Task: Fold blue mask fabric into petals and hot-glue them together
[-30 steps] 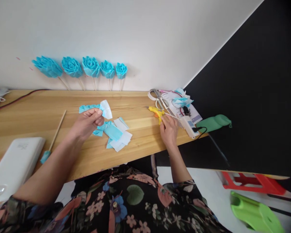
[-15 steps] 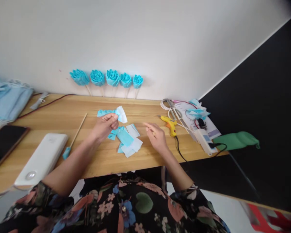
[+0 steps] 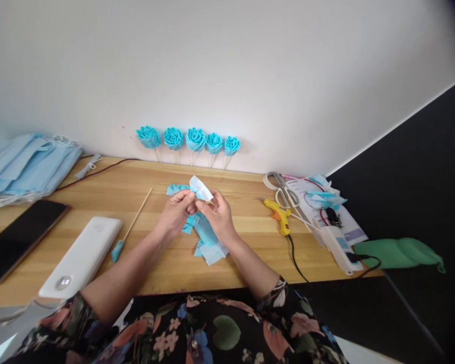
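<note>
Between both hands is a small piece of pale blue and white mask fabric point(image 3: 201, 189), held up over the table. My left hand point(image 3: 177, 210) pinches its left lower edge. My right hand point(image 3: 220, 215) is closed on its right side, with a thin stick tip perhaps showing by the fingers. Beneath my hands lies a loose pile of cut blue and white fabric pieces point(image 3: 210, 242), partly covered by the right hand. A row of crimped blue pieces point(image 3: 176, 189) sits just behind my left hand. To the left lies a wooden stick with a blue bud point(image 3: 117, 250) at its end.
Several blue fabric roses point(image 3: 195, 139) on sticks lean against the wall. On the left are stacked face masks point(image 3: 26, 164), a phone point(image 3: 25, 237) and a power bank point(image 3: 81, 255). A yellow glue gun point(image 3: 279, 213), scissors point(image 3: 282, 189), a power strip point(image 3: 339, 248) and a green pouch point(image 3: 398, 253) are on the right.
My right hand has moved left and now grips the fabric piece together with my left hand. The view has shifted, so the table things appear lower and further right.
</note>
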{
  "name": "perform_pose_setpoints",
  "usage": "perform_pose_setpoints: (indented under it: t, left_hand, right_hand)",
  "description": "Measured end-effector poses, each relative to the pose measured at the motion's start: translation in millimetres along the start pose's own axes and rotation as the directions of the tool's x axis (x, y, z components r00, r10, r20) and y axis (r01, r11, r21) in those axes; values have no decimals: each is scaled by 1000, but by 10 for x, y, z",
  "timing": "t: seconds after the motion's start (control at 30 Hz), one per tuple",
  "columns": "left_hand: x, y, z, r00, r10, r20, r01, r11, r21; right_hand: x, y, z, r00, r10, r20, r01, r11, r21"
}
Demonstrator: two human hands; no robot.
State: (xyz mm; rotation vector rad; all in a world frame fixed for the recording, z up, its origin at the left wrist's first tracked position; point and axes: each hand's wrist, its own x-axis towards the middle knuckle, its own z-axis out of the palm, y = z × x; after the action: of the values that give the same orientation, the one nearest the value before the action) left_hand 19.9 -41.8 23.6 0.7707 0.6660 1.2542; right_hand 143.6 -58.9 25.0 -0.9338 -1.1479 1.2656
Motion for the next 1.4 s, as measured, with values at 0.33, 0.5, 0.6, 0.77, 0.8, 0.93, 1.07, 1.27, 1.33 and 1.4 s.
perform_pose_setpoints:
  t: [0.33,0.5,0.6,0.77,0.8,0.93,1.07,1.27,1.33,1.4]
  left_hand:
    - [-32,-89,27,999,-40,14,40,998,52]
    - [-42,-87,40,1000,-9,18,7,993,117]
    - [-40,-80,50,1000,-8,24,4,989,148]
    - [-37,-82,48,999,-28,37,21,986,164]
    - [-37,-83,46,999,-31,44,23,985,173]
    - [-41,-81,45,999,-27,41,18,980,199]
    - [-35,-68,43,1000,-7,5,6,982,186]
    - [-20,-65,35,1000,14,-20,-11,990,139]
    - [-20,-71,36,1000,10,-23,-7,991,133]
    - [-20,-81,36,1000,1,-21,2,990,138]
  right_hand:
    - [-37,36,-89,986,-119,-120,111,991,-71]
    - [-54,10,-117,979,-136,-150,119,986,-119]
    - [-61,5,-134,980,-129,-154,110,986,-126]
    - [-65,0,-148,973,-143,-184,116,982,-150]
    - [-65,2,-150,973,-141,-180,116,983,-141]
    - [-59,26,-160,975,-133,-178,112,986,-124]
    - [-48,41,-164,982,-95,-166,80,992,-93]
    - [-27,51,-187,974,-125,-191,112,991,-76]
    - [-21,65,-198,971,-143,-191,128,988,-93]
    - [-18,74,-205,970,-160,-184,144,985,-98]
